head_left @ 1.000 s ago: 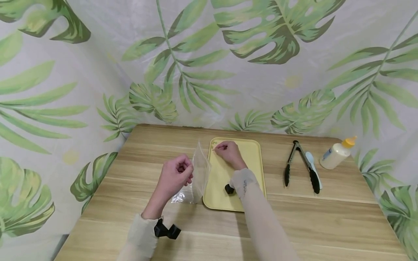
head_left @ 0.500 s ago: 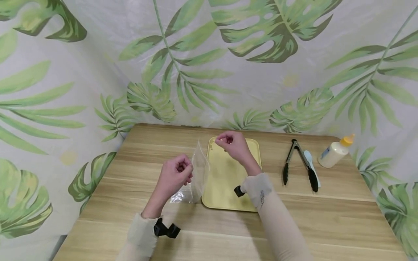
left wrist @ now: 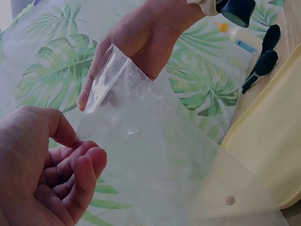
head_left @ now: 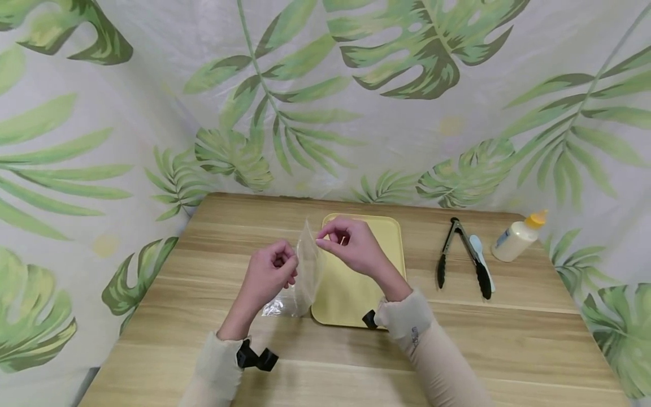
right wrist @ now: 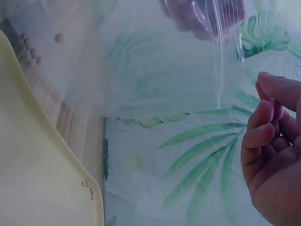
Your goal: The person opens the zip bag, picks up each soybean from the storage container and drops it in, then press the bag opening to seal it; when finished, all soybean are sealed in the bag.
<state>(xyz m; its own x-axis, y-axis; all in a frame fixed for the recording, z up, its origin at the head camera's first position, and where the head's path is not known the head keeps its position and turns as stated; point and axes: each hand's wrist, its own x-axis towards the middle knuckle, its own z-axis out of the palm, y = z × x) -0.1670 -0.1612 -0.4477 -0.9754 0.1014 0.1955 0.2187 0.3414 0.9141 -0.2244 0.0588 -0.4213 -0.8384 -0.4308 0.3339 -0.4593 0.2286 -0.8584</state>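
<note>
A clear zip bag [head_left: 308, 277] stands partly upright beside the left edge of the yellow tray [head_left: 356, 299]. My left hand [head_left: 269, 274] pinches the bag's edge near its zip mouth between thumb and forefinger. Several small tan beans [right wrist: 38, 60] lie low in the bag in the right wrist view. Just right of the mouth is my right hand [head_left: 353, 249], thumb and forefinger tips together; the tiny bean carried from the tray is hidden between them. More beans [right wrist: 92, 192] sit in the tray's far corner, which the right hand covers in the head view.
To the right of the tray lie tongs [head_left: 484, 281] with black grips and a light blue spoon [head_left: 478, 246]. A bottle [head_left: 513, 243] with a yellow cap stands farther right on the wooden table [head_left: 508, 356]. Leaf-patterned cloth hangs behind.
My right hand has lifted from the beans in the tray's far left corner and come left and nearer, to the bag's mouth. The left hand keeps its pinch on the bag.
</note>
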